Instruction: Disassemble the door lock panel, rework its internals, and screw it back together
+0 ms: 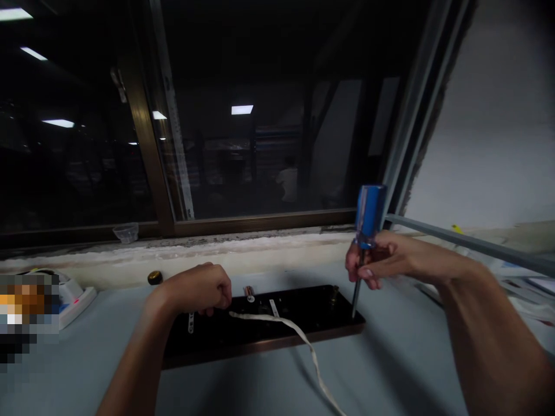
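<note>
A long dark panel [260, 335] with a bronze edge lies flat on the pale table. My right hand [381, 260] is closed round a blue-handled screwdriver [368, 216], held upright with its tip down on the panel's right end. My left hand [203, 289] rests on the panel's left part with fingers curled; they pinch the end of a white ribbon cable [299, 335] that trails off toward the front of the table. A small brass cylinder [248, 293] sits on the panel near my left fingers.
A dark window with a bronze frame [147, 133] runs behind the table above a rough sill. A clear plastic cup [126, 232] stands on the sill, a dark round knob [155, 278] below it. A white device [73, 294] sits far left. A metal rail [468, 242] and papers lie at right.
</note>
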Action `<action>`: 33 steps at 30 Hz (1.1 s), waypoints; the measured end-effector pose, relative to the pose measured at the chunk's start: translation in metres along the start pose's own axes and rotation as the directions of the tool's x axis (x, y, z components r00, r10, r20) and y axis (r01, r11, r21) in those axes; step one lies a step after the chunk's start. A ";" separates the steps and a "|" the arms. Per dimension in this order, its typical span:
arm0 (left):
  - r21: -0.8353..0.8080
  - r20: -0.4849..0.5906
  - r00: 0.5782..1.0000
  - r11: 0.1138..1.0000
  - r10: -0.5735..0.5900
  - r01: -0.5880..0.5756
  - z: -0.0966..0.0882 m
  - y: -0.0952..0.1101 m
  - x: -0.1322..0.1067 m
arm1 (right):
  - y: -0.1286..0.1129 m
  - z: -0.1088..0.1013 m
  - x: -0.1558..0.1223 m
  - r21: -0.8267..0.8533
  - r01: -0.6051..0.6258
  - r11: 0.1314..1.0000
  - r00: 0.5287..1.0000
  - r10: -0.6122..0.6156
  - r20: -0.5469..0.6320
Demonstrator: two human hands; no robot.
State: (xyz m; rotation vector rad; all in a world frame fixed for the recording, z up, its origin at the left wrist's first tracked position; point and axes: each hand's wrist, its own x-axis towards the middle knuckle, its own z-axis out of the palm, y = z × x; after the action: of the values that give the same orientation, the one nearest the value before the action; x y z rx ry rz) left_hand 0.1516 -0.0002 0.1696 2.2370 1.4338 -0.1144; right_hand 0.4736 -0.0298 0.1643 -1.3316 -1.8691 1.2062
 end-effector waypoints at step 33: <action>0.121 -0.082 0.994 0.991 0.072 -0.062 0.002 -0.003 -0.009 | -0.013 -0.004 -0.006 0.158 0.574 0.804 0.568 -0.251 -0.784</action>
State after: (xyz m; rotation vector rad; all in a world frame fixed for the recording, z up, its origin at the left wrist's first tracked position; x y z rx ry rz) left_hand 0.1454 -0.0075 0.1696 2.4108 1.4288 -0.0838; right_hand 0.4731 -0.0354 0.1778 -0.8490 -1.1457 0.5854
